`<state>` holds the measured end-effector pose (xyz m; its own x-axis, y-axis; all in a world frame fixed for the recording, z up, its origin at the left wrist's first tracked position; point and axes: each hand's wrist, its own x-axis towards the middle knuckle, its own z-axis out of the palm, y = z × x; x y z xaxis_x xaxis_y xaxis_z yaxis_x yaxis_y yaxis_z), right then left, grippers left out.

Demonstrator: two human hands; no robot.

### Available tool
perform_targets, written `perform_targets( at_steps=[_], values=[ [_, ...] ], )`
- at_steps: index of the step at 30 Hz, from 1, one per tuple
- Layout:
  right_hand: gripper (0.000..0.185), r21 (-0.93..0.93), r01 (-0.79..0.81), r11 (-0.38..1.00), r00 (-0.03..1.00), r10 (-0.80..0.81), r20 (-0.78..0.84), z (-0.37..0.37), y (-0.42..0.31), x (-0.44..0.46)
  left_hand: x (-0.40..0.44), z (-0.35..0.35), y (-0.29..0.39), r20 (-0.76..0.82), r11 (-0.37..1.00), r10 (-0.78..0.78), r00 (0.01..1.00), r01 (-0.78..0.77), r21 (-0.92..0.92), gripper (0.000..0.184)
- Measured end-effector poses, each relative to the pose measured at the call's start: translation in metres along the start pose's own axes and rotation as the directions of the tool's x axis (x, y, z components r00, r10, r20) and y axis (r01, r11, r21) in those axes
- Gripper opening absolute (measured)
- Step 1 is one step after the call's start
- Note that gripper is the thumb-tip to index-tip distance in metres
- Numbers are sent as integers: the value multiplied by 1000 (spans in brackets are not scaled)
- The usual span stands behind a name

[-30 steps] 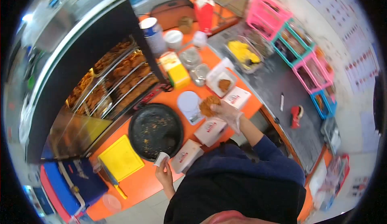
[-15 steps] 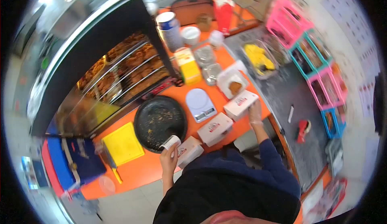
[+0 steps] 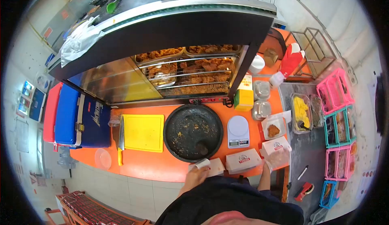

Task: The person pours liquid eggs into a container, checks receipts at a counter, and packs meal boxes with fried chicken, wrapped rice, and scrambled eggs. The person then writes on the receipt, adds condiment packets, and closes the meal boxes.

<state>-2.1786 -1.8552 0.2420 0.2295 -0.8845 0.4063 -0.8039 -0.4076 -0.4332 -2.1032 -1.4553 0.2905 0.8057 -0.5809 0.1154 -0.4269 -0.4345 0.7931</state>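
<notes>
My left hand [image 3: 195, 177] is closed on a small white paper slip [image 3: 199, 164] with print on it, at the front rim of the black round pan [image 3: 178, 144]. A white printed box [image 3: 216, 167] stands just right of that hand, partly hidden. Another white printed box [image 3: 242, 161] is in the middle of the row. My right hand [image 3: 275, 159], in a clear plastic glove, lies against the front of the right-hand white box [image 3: 277, 145]; its fingers are blurred. Behind that box an open white box [image 3: 265, 124] contains a brown fried piece [image 3: 273, 130].
A lit display cabinet [image 3: 194, 26] with trays of fried food stands behind. On the orange table [image 3: 142, 166] are a scale [image 3: 238, 131], a yellow cutting board [image 3: 144, 133] and a knife [image 3: 121, 140]. Coloured baskets [image 3: 339, 127] line the right wall.
My view has swung left and levelled, so the cabinet and table sit differently in frame. My left hand still grips the paper slip. My right hand has shifted onto the right-hand box's front.
</notes>
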Motion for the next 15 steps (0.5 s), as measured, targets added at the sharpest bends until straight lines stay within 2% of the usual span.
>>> perform_targets(
  at_steps=[1, 3, 4, 5, 6, 7, 8, 9, 10, 11, 12, 15],
  values=[
    [32, 143, 135, 981, 990, -138, 15, -8, -46, 4, 3, 4, -5, -4, 1000, 8, 1000, -8, 4, 32],
    [32, 469, 312, 826, 902, -412, 126, -23, -154, 17, 6, 15, -16, 228, 990, 58, 972, -86, 113, 55],
    [36, 634, 489, 599, 761, -648, 25, -28, -211, 26, 7, 16, -16, 228, 989, 63, 972, -91, 114, 55],
    [38, 773, 325, 544, 734, -661, 157, -62, -285, 26, 9, 18, -16, 346, 979, 15, 938, -85, 186, 65],
    [38, 619, 684, 386, 570, -812, -123, -34, -324, 34, 11, 19, -15, 452, 962, -43, 891, -86, 261, 74],
    [38, 524, 718, 459, 555, -831, -32, -31, -367, 33, 10, 24, -23, 462, 957, 35, 886, -163, 239, 80],
    [41, 432, 795, 425, 555, -797, -239, -7, -395, 32, 8, 28, -30, 456, 952, 36, 889, -170, 256, 80],
    [43, 179, 777, 604, 533, -782, 323, -13, -431, 40, 8, 32, -37, 474, 921, 95, 875, -258, 292, 79],
    [40, 154, 747, 647, 539, -725, 429, 16, -451, 51, 11, 33, -42, 496, 882, 147, 856, -341, 326, 77],
    [36, 118, 720, 684, 538, -657, 529, 44, -470, 63, 16, 24, -27, 537, 897, 62, 841, -283, 339, 69],
    [36, 93, 698, 710, 540, -607, 584, 59, -479, 71, 13, 32, -36, 530, 886, 60, 846, -289, 362, 69],
    [35, 70, 706, 705, 533, -594, 603, 76, -491, 80, -2, 54, -64, 537, 839, 53, 842, -329, 433, 62]
  ],
)
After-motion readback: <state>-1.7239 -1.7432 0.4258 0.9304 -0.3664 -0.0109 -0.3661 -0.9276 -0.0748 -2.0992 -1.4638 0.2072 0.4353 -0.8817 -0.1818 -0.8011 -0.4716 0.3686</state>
